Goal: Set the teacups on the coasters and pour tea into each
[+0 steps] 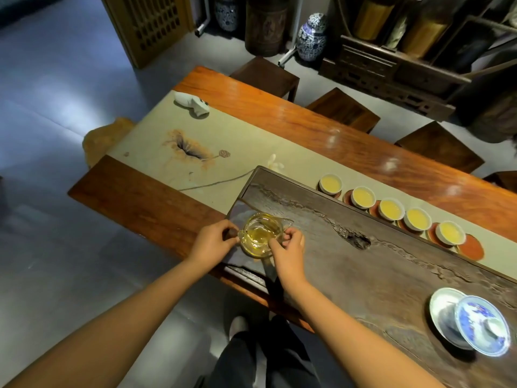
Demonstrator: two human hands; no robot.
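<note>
A small glass pitcher with a little yellow tea stands on the left end of the dark carved tea tray. My left hand pinches its left side and my right hand grips its right side by the handle. Along the tray's far edge runs a row of several white teacups filled with yellow tea, each on a reddish coaster. One bare reddish coaster lies at the right end of the row.
A blue-and-white lidded bowl on a saucer sits at the tray's right end, lid tilted. A pale table runner with a lotus drawing carries a white ceramic figure. Dark stools stand beyond the long wooden table.
</note>
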